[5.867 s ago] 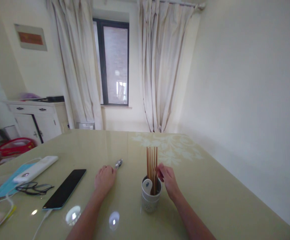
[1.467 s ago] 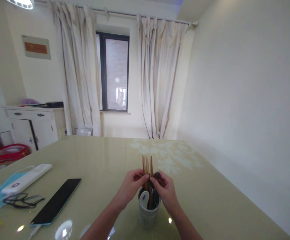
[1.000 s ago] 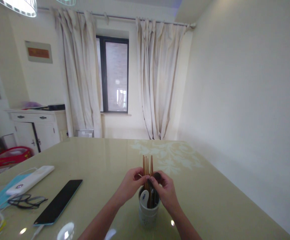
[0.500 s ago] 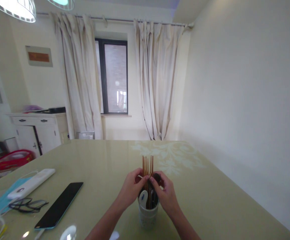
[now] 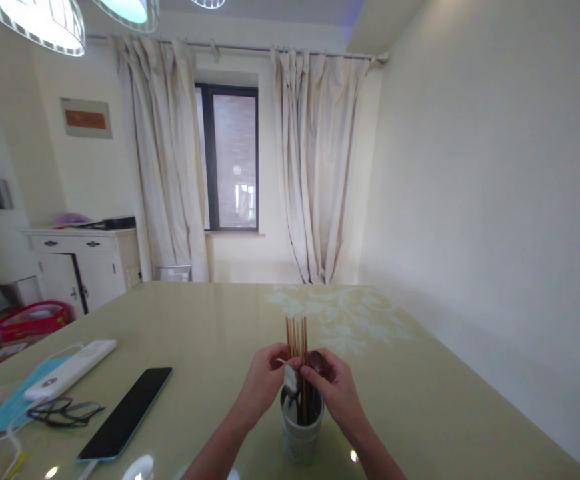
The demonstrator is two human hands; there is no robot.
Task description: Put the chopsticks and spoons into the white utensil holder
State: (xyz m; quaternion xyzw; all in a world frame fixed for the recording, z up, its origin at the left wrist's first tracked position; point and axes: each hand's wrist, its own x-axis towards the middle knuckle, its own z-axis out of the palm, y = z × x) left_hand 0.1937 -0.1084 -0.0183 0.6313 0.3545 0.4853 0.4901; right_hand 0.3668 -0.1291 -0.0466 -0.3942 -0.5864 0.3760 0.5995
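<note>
A pale cup [image 5: 301, 433] stands on the table before me, with chopsticks [image 5: 304, 333] and spoons upright in it. My left hand [image 5: 263, 380] is closed at the left of the chopsticks, thumb and fingers around them. A pale spoon [image 5: 290, 379] lies just below its thumb; whether the hand also grips it I cannot tell. My right hand [image 5: 337, 385] pinches the chopsticks from the right. A dark round spoon [image 5: 316, 361] shows beside its fingers. The lower ends of the utensils are hidden inside the cup.
To the left lie a black phone [image 5: 127, 413] on a cable, folded glasses [image 5: 65, 412], a white power bank [image 5: 70, 370] and a blue mask [image 5: 20, 400]. A wall [image 5: 480, 200] runs along the right side of the table [image 5: 210, 333].
The view has tilted up slightly. Both hands stay at the chopsticks, with fingers shifted. The pale spoon sits higher and nearer my left thumb, and the dark spoon shows more.
</note>
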